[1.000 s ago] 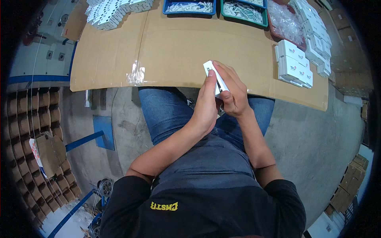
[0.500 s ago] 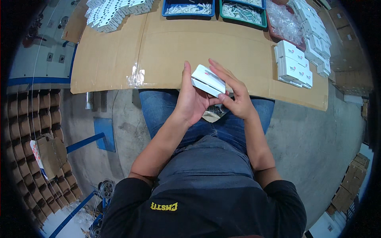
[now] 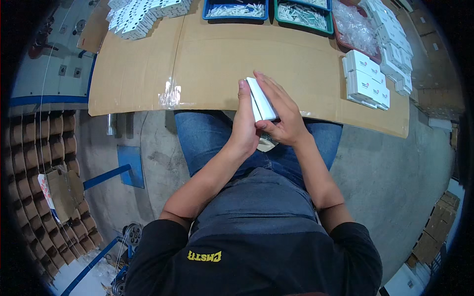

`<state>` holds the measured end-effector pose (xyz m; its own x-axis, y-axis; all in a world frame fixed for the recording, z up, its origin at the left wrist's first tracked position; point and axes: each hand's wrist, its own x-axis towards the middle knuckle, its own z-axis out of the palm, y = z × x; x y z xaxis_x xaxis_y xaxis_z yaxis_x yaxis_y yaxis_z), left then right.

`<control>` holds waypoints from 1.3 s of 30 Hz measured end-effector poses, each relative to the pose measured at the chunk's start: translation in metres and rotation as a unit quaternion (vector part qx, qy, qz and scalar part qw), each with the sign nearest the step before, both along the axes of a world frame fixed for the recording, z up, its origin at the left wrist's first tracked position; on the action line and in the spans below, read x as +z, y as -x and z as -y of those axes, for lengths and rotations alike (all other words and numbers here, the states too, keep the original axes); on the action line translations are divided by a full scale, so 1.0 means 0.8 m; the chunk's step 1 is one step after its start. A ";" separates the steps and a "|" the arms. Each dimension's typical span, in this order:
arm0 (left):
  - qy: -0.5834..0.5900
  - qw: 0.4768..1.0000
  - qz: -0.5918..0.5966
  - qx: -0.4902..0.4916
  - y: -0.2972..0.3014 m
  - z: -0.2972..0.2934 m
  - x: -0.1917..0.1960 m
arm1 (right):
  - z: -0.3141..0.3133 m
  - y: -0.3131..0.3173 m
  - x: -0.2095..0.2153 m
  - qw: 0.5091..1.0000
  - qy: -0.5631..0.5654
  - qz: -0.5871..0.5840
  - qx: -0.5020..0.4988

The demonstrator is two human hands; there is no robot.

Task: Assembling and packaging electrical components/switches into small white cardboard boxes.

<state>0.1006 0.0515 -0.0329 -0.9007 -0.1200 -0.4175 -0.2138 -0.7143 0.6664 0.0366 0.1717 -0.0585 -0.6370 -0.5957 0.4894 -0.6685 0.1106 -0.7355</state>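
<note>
Both my hands hold one small white box (image 3: pixel 261 99) over the near edge of the cardboard-covered table (image 3: pixel 207 59). My left hand (image 3: pixel 245 121) presses against its left side with the thumb up along the edge. Fingers of my right hand (image 3: pixel 281 116) wrap over its right side and top. The box is seen edge-on, narrow side up. Something pale lies on my lap (image 3: pixel 266 144), mostly hidden under the hands.
A stack of white boxes (image 3: pixel 365 79) sits at the table's right, more white boxes (image 3: pixel 395 47) behind it. A blue tray (image 3: pixel 235 10) and a green tray (image 3: pixel 302 14) hold small white parts. Flat white cartons (image 3: pixel 143 15) lie far left. Brown trays (image 3: pixel 44 163) stand on the floor left.
The white box was turned from lying flat in my hands to standing edge-on, and my hands shifted slightly forward toward the table edge.
</note>
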 end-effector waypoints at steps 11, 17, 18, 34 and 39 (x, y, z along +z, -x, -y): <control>0.016 1.000 0.008 0.009 -0.003 -0.005 -0.019 | 0.005 -0.006 -0.025 0.997 0.076 -0.026 -0.014; 0.021 0.999 0.005 0.043 -0.001 -0.008 -0.018 | 0.009 -0.007 -0.027 0.997 0.079 0.021 -0.002; 0.021 0.999 0.005 0.043 -0.001 -0.008 -0.017 | 0.008 -0.007 -0.026 0.997 0.079 0.021 -0.002; 0.135 0.978 -0.158 0.013 -0.001 0.016 -0.039 | -0.013 0.001 -0.002 0.977 0.076 0.196 0.031; 0.170 0.963 -0.201 0.058 -0.002 0.015 -0.048 | -0.014 -0.005 -0.005 0.988 0.067 0.131 0.039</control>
<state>0.1025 0.0392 -0.0716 -0.9537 -0.2976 0.0425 0.1774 -0.4431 0.8788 0.0407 0.1832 -0.0623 -0.7069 -0.5885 0.3923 -0.4566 -0.0439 -0.8886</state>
